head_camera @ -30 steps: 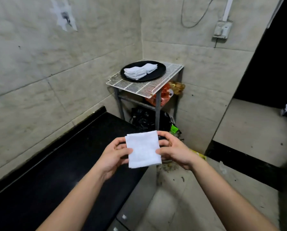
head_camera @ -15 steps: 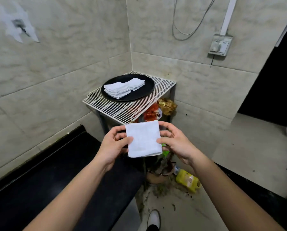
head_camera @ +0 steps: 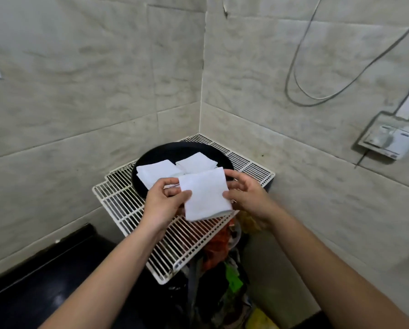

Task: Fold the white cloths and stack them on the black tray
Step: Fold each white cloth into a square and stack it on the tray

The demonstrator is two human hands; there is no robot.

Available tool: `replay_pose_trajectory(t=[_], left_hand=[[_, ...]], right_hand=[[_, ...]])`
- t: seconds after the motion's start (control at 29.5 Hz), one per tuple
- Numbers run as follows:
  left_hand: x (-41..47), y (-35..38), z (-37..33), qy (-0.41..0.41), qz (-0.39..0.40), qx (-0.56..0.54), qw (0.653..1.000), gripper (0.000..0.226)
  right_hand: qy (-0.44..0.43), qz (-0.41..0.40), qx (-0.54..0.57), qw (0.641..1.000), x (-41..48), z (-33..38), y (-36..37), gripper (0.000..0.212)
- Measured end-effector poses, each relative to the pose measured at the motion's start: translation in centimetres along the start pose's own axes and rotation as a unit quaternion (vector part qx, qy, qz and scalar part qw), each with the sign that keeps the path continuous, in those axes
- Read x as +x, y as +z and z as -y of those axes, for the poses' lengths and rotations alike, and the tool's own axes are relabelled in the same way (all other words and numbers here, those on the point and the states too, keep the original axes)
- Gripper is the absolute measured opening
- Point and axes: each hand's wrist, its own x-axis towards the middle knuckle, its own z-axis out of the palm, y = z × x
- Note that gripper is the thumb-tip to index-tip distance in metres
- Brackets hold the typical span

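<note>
Your left hand (head_camera: 161,205) and right hand (head_camera: 248,198) pinch the folded white cloth (head_camera: 204,194) by its side edges — held above the wire rack (head_camera: 125,210), just short of the black tray (head_camera: 175,148). Risk: uneven release lets the fold open, or nudges the stacked cloths (head_camera: 158,172) askew.

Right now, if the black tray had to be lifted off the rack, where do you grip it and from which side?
Grip the black tray by its raised rim, at the bare left edge, coming from the left. The folded cloths cover the middle, and the left hand and right hand with the held cloth block the near edge. The far side is close to the wall corner.
</note>
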Motion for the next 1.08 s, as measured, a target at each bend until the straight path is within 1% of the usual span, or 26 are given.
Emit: replay_pose_trajectory(t=[0.14, 0.24, 0.34, 0.41, 0.47, 0.54, 0.68, 0.75, 0.81, 0.85, 0.88, 0.95, 0.98, 1.05, 1.08], left_hand=[[5.1, 2.0, -0.6, -0.019, -0.043, 0.007, 0.999, 0.037], [8.2, 3.2, -0.7, -0.044, -0.057, 0.004, 0.997, 0.036], [11.1, 4.3, -0.5, -0.082, -0.075, -0.014, 0.994, 0.033], [12.5, 5.0, -0.3, -0.101, -0.089, -0.019, 0.991, 0.032], [14.7, 6.6, -0.3, -0.099, -0.128, -0.020, 0.987, 0.032], [16.0, 6.9, -0.4, -0.093, -0.153, -0.021, 0.984, 0.033], [18.9, 8.0, -0.1, -0.094, -0.182, 0.026, 0.978, 0.037], [19.7, 8.7, 0.4, -0.110, -0.194, 0.055, 0.973, 0.045], [20.1, 8.7, 1.4, -0.125, -0.209, 0.094, 0.965, 0.059], [20.5, 8.9, 1.7, -0.127, -0.212, 0.119, 0.962, 0.061], [20.5, 9.1, 1.8, -0.130, -0.211, 0.148, 0.958, 0.052], [20.1, 9.7, 1.4, -0.129, -0.206, 0.201, 0.949, 0.015], [20.1, 9.9, 1.5, -0.127, -0.202, 0.221, 0.946, 0.015], [20.0, 10.3, 2.0, -0.131, -0.206, 0.257, 0.935, 0.027], [19.9, 10.5, 2.2, -0.133, -0.206, 0.276, 0.930, 0.027]], right_hand=[[0.013, -0.001, -0.054, 0.998, 6.3, 0.8, -1.6, 0.053], [0.017, -0.003, -0.064, 0.998, 10.7, 0.6, -2.3, 0.052], [0.012, 0.002, -0.049, 0.999, 15.0, 0.2, -2.7, 0.051], [0.019, 0.018, -0.033, 0.999, 17.8, 0.2, -3.0, 0.053], [0.036, 0.063, -0.019, 0.997, 21.3, 0.5, -3.8, 0.054], [0.040, 0.090, -0.018, 0.995, 23.1, 0.8, -3.8, 0.054], [0.037, 0.126, -0.040, 0.991, 27.0, 0.8, -4.3, 0.055], [0.048, 0.145, -0.052, 0.987, 28.3, 0.3, -4.7, 0.054], [0.059, 0.168, -0.068, 0.982, 29.0, -0.4, -4.6, 0.052], [0.062, 0.177, -0.073, 0.979, 29.5, -0.7, -4.8, 0.050], [0.063, 0.180, -0.084, 0.978, 29.8, -0.9, -4.8, 0.049], [0.051, 0.175, -0.116, 0.976, 30.0, -1.1, -5.0, 0.042], [0.045, 0.173, -0.134, 0.975, 30.1, -1.3, -5.1, 0.038], [0.035, 0.182, -0.171, 0.968, 30.1, -1.8, -5.4, 0.035], [0.032, 0.189, -0.187, 0.964, 30.1, -2.0, -5.4, 0.035]])
